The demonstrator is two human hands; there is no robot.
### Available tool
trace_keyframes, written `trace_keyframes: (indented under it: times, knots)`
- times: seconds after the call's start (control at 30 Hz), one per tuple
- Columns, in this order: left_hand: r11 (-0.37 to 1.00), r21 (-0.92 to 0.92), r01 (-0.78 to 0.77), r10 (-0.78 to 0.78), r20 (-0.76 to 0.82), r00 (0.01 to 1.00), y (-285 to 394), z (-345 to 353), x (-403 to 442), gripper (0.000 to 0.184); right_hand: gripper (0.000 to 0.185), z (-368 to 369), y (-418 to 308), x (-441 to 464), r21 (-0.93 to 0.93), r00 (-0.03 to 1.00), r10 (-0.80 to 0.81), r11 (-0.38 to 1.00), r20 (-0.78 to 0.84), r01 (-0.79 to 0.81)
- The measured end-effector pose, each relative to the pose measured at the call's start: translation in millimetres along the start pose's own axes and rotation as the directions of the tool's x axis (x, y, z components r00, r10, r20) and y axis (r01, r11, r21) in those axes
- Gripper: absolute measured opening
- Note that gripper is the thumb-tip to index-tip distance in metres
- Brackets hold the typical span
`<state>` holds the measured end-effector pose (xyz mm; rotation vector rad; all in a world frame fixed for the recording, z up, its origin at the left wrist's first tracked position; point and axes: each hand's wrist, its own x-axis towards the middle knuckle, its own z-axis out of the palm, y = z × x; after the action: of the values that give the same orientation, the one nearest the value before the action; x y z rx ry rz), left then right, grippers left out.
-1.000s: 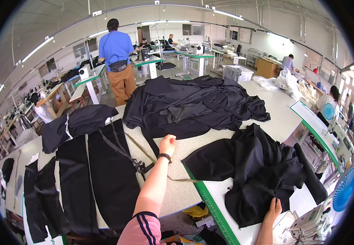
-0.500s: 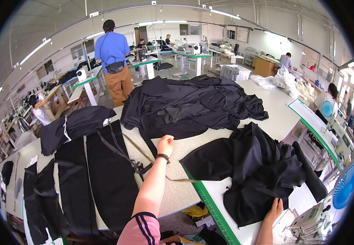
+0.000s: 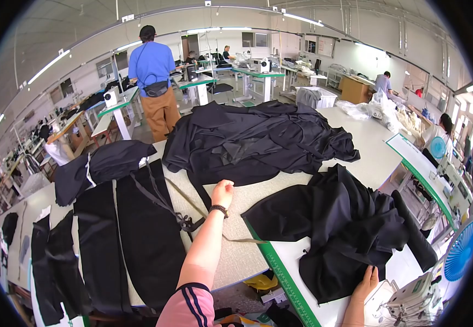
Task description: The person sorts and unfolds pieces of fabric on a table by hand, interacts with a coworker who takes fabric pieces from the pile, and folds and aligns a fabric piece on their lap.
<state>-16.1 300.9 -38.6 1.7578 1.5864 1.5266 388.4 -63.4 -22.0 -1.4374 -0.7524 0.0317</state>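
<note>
Right hand (image 3: 367,280) pinches the near edge of a bunched black cloth (image 3: 348,240) on the white table (image 3: 292,255).
One flap points left, the long axis lost in folds; beyond, the left hand (image 3: 223,193) curls near a dark pile (image 3: 247,141), holding what, I cannot tell.

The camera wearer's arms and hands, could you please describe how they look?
The left hand is ungloved; that arm wears a dark beaded bracelet and a short pink sleeve with dark stripes. The right hand is also ungloved, and no sleeve or bracelet shows on its forearm.
</note>
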Motion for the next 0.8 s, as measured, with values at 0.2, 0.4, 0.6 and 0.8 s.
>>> trace_keyframes:
  times: [0.2,0.4,0.6,0.8]
  knots:
    - [1.000,0.009,-0.012,0.012,-0.012,1.000,1.1,-0.2,-0.4,0.007,0.023,-1.3,10.1,0.3,0.032,0.999,0.000,0.999,-0.038,0.001]
    - [1.000,0.023,-0.005,0.005,-0.003,1.000,3.9,-1.4,-0.8,0.008,0.023,-2.8,8.5,-0.1,0.058,0.999,-0.011,0.998,-0.037,0.013]
    - [1.000,0.017,-0.013,0.013,0.012,1.000,-0.3,-0.9,0.5,0.008,0.022,-0.7,2.7,-1.0,0.065,0.999,0.012,0.998,-0.044,-0.009]
    - [0.930,-0.365,0.025,-0.044,-0.044,0.998,-26.0,4.1,11.8,0.010,0.021,-0.7,2.3,0.6,0.115,1.000,0.029,0.993,0.007,-0.030]
